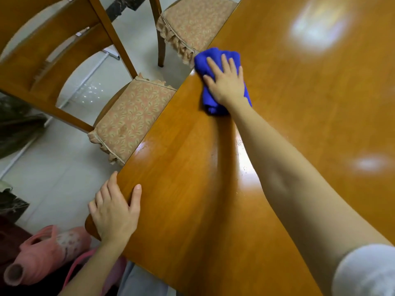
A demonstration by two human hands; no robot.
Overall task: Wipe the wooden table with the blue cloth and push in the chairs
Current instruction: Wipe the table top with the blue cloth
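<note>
The glossy wooden table (288,129) fills the right and middle of the head view. A bunched blue cloth (210,60) lies near the table's left edge, and my right hand (226,82) presses flat on it with fingers spread, arm stretched across the top. My left hand (116,212) rests on the table's near corner, fingers curled over the edge. The nearer wooden chair (70,67) stands at the left with its patterned seat cushion (132,118) partly under the table edge. A second chair's cushion (194,22) shows further along the same side.
Pale tiled floor (53,178) lies to the left of the table. A pink object (42,253) sits low at the bottom left beside my body. Dark clutter (15,124) lines the far left edge.
</note>
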